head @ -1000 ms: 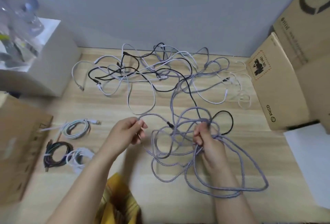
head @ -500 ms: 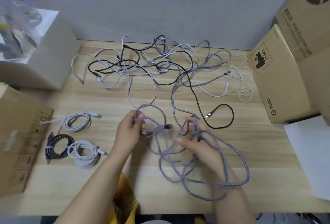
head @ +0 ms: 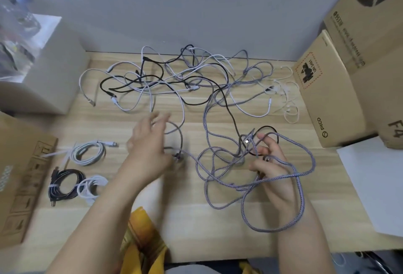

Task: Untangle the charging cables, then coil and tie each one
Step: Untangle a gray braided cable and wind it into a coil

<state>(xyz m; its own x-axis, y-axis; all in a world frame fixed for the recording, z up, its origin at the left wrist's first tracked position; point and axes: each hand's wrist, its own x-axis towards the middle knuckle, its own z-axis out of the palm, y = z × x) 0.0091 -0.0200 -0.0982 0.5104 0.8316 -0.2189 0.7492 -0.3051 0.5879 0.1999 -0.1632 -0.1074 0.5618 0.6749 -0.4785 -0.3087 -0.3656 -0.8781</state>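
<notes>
Wooden counter (head: 196,225): our right hand (head: 270,173) pinches purple braided cable (head: 302,188); left hand (head: 150,149), blurred, fingers spread, nearer its trailing end.

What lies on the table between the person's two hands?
In the head view, loops of the braided grey-purple cable lie on the wooden table between the left hand and right hand.

Grey braided cable (head: 301,188) lies in loose loops at table front right; tangled black, white and grey cables (head: 185,79) sprawl behind. Three coiled, tied cables (head: 87,153) lie front left.
</notes>
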